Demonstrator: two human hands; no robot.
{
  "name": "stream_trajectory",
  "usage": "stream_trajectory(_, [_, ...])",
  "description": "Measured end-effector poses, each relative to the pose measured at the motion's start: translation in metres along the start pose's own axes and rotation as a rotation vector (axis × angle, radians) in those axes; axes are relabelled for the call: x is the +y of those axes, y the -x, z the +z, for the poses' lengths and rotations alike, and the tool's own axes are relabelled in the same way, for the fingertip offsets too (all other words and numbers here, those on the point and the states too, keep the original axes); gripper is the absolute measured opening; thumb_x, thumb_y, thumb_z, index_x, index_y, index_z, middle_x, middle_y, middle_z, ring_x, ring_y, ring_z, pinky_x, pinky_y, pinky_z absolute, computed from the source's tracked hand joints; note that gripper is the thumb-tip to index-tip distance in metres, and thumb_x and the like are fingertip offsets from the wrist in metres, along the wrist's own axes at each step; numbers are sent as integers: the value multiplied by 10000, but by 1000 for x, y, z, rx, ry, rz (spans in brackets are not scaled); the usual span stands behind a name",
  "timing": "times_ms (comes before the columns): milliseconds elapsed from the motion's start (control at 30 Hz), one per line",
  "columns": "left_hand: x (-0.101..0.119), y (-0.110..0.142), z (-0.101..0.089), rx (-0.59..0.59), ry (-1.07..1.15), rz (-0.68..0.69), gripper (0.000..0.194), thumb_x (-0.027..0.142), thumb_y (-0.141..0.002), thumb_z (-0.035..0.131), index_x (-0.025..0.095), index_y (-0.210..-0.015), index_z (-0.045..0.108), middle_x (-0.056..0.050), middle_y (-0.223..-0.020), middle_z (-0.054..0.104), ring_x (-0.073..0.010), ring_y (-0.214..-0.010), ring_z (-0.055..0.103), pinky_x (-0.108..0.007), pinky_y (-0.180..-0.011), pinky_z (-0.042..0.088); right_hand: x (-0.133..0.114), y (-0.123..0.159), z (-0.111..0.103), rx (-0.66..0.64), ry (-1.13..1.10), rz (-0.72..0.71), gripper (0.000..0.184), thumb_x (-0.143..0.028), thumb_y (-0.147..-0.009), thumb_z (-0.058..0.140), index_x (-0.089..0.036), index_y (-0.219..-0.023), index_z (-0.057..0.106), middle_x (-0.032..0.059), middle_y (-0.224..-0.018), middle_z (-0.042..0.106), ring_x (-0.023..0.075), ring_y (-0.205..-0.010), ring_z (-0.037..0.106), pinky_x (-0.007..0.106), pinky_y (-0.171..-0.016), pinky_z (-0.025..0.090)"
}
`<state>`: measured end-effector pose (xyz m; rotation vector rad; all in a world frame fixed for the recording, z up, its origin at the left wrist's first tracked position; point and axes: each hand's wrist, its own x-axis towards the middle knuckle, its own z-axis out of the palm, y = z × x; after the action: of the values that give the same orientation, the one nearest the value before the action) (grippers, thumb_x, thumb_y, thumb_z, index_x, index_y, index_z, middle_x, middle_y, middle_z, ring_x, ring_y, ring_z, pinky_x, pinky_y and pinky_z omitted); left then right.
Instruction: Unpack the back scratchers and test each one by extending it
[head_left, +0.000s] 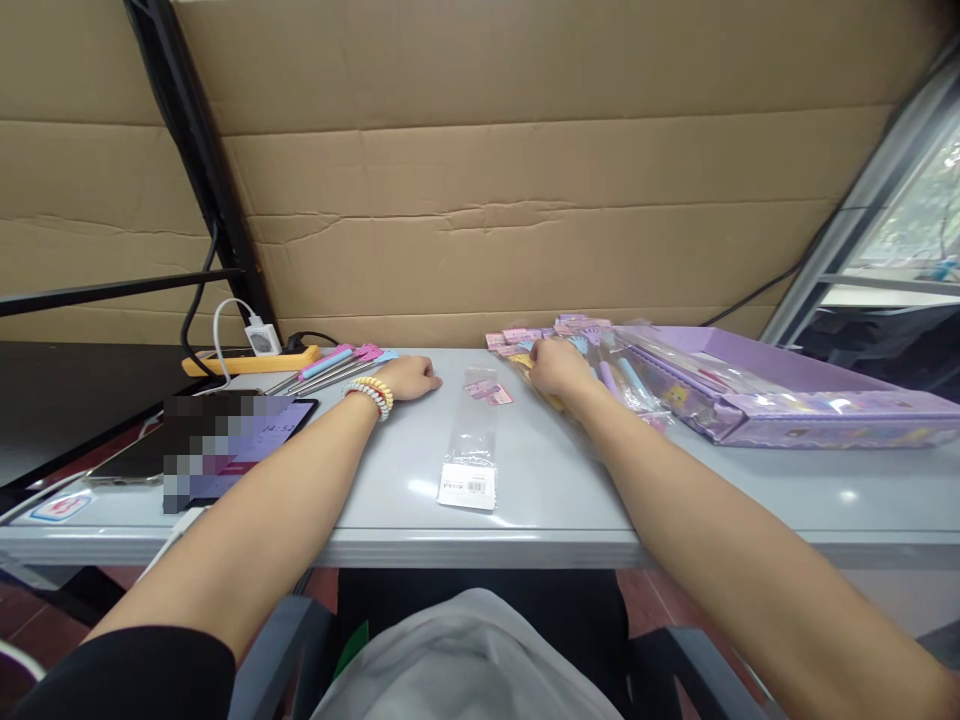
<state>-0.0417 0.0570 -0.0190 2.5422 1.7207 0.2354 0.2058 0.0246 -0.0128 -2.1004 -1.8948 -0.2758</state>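
My left hand (pixel 409 378) rests on the table with its fingers curled in; nothing shows in it. Just left of it lie several loose back scratchers (pixel 330 365) with metal rods and pink or blue hand-shaped ends. My right hand (pixel 559 368) is closed at the left side of a pile of bagged back scratchers (pixel 626 380), its fingers on a yellow bagged back scratcher (pixel 553 401), partly hidden beneath the hand. Between my hands a flat clear plastic sleeve (pixel 474 425) lies lengthwise, with a small pink card (pixel 487 391) near its far end and a white barcode label (pixel 467 487) at the near end.
A purple box (pixel 810 425) stands at the right, beside the bagged pile. On the left are a phone-like device (pixel 289 425), a yellow power strip (pixel 296 360) and a white charger (pixel 262 337) with cables. A cardboard wall (pixel 487 200) closes off the back.
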Motion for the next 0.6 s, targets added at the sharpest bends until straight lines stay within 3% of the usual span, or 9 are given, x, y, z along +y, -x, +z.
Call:
stream_trajectory(233, [0, 0, 0, -4, -12, 2, 358, 486, -759, 435, 197, -897, 594, -60, -968, 662, -207, -851, 607, -279, -731, 436, -3, 2, -6, 17, -81, 16, 276, -233, -716, 535, -140, -947, 653, 168, -1042, 621, 284, -949, 582, 326, -727, 439])
stream_trajectory(433, [0, 1, 0, 1, -3, 11, 338, 482, -752, 441, 200, -869, 586, -53, -956, 660, -198, -837, 605, -269, -709, 434, 6, -1, -20, 180, -124, 98, 292, -178, -705, 495, -168, -957, 645, 124, -1022, 644, 262, -954, 587, 314, -729, 440])
stream_trajectory(600, [0, 0, 0, 3, 0, 12, 331, 484, -747, 437, 203, -850, 578, -51, -941, 658, -195, -817, 602, -265, -683, 428, 23, -4, -21, 105, -58, 186, 363, -341, -726, 510, -112, -978, 634, 180, -1031, 630, 314, -983, 574, 380, -774, 443])
